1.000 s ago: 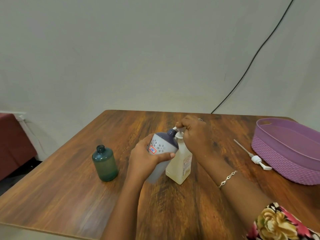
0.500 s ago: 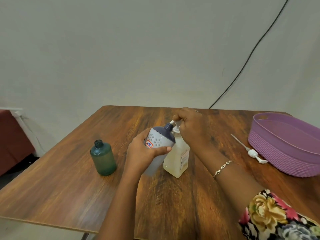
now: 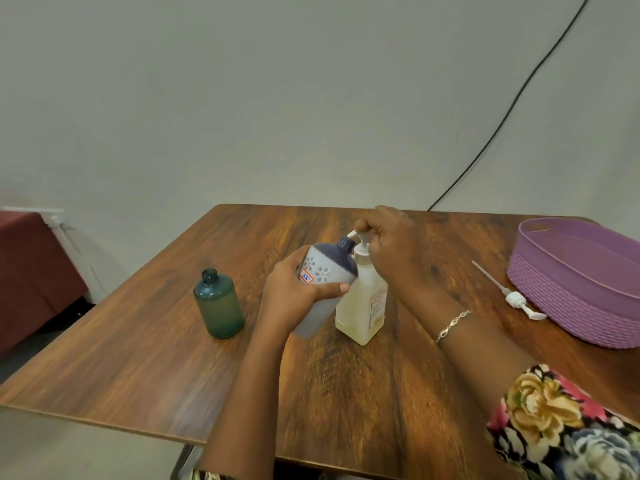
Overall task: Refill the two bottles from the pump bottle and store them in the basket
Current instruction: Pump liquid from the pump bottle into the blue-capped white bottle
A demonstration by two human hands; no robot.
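A clear pump bottle (image 3: pixel 363 306) of pale yellow liquid stands at the table's middle. My right hand (image 3: pixel 391 247) curls over its white pump head, whose nozzle points left. My left hand (image 3: pixel 294 292) grips a white bottle (image 3: pixel 325 271) with a dark blue shoulder and flower pattern, tilted so its open neck meets the nozzle. A green bottle (image 3: pixel 220 304) without a cap stands upright to the left. The purple basket (image 3: pixel 568 296) sits at the right edge of the table.
A loose white pump with its long tube (image 3: pixel 509 292) lies on the wooden table (image 3: pixel 346 393) just left of the basket. A black cable (image 3: pixel 502 123) runs down the wall behind. A dark red piece of furniture (image 3: pixel 24 271) stands off the table's left side.
The view has tilted up slightly. Both hands keep their hold on the white bottle and the pump head; the pump head appears a little higher than one second ago.
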